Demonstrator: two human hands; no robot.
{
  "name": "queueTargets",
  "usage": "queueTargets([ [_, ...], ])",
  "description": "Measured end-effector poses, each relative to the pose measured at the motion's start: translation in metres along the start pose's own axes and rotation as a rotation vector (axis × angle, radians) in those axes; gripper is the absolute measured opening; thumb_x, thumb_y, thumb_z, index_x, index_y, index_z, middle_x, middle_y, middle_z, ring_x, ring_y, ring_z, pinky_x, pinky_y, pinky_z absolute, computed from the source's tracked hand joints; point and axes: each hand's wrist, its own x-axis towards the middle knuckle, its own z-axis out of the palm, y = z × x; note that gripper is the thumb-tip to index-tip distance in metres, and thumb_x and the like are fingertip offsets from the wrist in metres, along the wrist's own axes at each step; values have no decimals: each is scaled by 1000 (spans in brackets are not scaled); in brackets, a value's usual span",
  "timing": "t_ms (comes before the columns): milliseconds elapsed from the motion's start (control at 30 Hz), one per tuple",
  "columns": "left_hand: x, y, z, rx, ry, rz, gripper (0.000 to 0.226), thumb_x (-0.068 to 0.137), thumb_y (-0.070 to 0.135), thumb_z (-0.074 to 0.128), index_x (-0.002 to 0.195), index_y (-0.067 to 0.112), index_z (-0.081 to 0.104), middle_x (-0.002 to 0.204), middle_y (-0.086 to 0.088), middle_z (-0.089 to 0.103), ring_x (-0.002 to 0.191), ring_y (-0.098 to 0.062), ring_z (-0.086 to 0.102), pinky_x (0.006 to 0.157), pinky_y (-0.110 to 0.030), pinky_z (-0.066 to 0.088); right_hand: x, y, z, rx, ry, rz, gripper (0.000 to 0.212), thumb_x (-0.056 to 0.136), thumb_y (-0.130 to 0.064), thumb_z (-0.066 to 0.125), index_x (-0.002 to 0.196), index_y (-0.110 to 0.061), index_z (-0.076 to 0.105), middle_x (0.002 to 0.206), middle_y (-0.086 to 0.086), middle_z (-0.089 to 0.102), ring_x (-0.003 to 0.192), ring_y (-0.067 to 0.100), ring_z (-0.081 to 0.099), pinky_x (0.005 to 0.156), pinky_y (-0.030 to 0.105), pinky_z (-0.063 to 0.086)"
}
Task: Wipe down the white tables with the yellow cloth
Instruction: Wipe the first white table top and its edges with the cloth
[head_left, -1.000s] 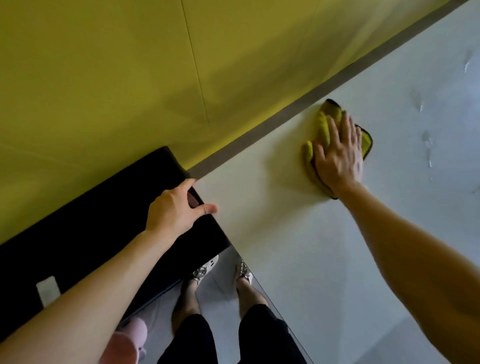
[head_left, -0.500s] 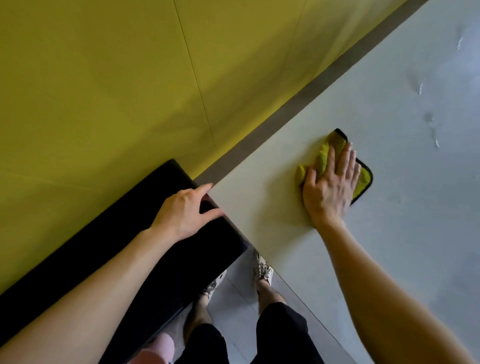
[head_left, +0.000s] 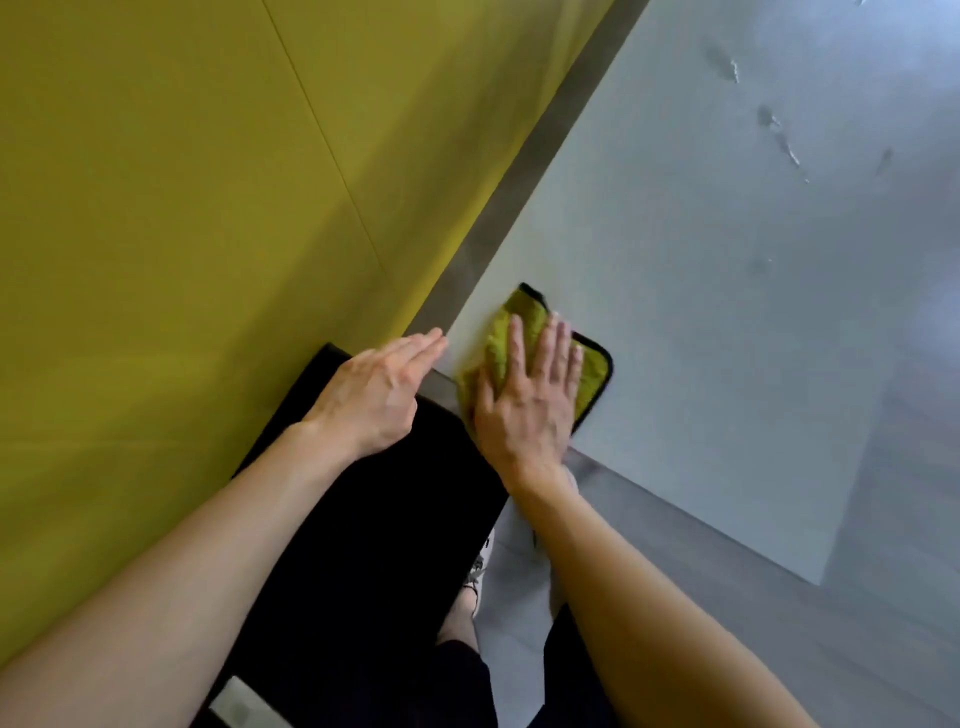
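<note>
The white table (head_left: 727, 312) fills the right side of the view. A yellow cloth (head_left: 592, 371) with a dark hem lies at the table's near left corner. My right hand (head_left: 524, 405) presses flat on the cloth, fingers straight and spread. My left hand (head_left: 374, 395) rests with straight fingers on the top of a black seat (head_left: 374, 545), fingertips reaching the table's corner edge.
A yellow-green wall (head_left: 208, 208) runs along the left, with a grey strip (head_left: 519, 197) between it and the table. Several wet streaks (head_left: 779, 140) mark the far tabletop. My feet and grey floor (head_left: 514, 613) show below the table edge.
My right hand has drawn the cloth from the far side near the wall back to the table's near corner. My left hand has flattened and slid toward the corner.
</note>
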Motion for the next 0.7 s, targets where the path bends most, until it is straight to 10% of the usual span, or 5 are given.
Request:
queueTargets([
  [133, 5, -12, 1, 9, -25, 81, 77, 85, 7, 34, 160, 9, 51, 163, -9, 56, 154, -28, 49, 118, -52, 51, 0, -4, 9, 7, -7, -295, 71, 111, -58, 34, 174, -27, 23, 182, 13, 9, 170, 30, 4, 137, 51, 8],
  [333, 3, -15, 1, -51, -100, 36, 96, 86, -6, 48, 175, 22, 23, 178, 5, 32, 165, -12, 27, 129, -26, 22, -39, 38, 9, 39, 179, 246, 75, 107, -50, 46, 173, -19, 28, 180, 20, 14, 169, 35, 9, 135, 58, 12],
  [533, 8, -19, -8, -31, -101, 76, 85, 87, -6, 47, 166, 25, 43, 171, 10, 44, 163, -7, 28, 122, -40, 46, -16, -8, 17, 44, 51, -261, 74, 109, -54, 47, 173, -22, 29, 181, 17, 12, 169, 34, 8, 137, 53, 9],
  [700, 2, -22, -11, 14, -109, 92, 95, 88, -3, 51, 174, 28, 23, 179, 11, 27, 164, -10, 28, 130, -38, 37, -36, 88, -7, -22, 111, 81, 78, 103, -56, 40, 173, -24, 29, 181, 15, 14, 169, 32, 9, 134, 59, 15],
])
